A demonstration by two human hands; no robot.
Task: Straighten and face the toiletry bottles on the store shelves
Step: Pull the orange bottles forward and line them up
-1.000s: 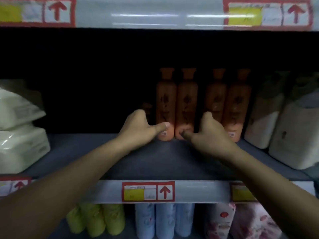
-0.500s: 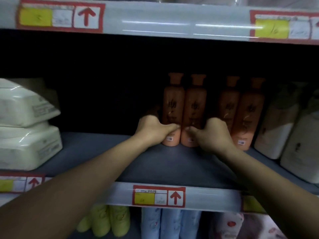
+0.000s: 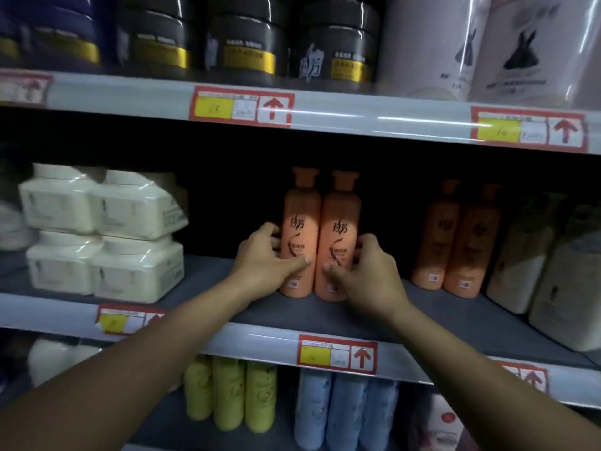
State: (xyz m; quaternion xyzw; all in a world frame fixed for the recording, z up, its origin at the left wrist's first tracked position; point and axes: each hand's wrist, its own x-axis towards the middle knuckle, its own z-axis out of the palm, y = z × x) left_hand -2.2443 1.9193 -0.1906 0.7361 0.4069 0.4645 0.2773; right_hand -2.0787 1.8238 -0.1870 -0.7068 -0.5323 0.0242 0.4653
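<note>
Two orange bottles stand upright side by side on the middle shelf (image 3: 227, 307), labels toward me. My left hand (image 3: 260, 262) grips the left orange bottle (image 3: 300, 222) low on its left side, thumb across the front. My right hand (image 3: 364, 271) grips the right orange bottle (image 3: 341, 229) low on its right side, thumb on the front. These two stand nearer the shelf's front than another pair of orange bottles (image 3: 461, 239) further back on the right.
Cream tubs (image 3: 104, 232) are stacked at the left, pale refill pouches (image 3: 553, 271) at the right. Black jars (image 3: 247, 40) fill the shelf above. Below stand yellow bottles (image 3: 227, 395) and blue bottles (image 3: 344, 415). Price tags (image 3: 336, 353) line the shelf edges.
Both hands have pulled the two left orange bottles forward toward the shelf front, apart from the right pair. The camera has tilted up, showing the shelf above.
</note>
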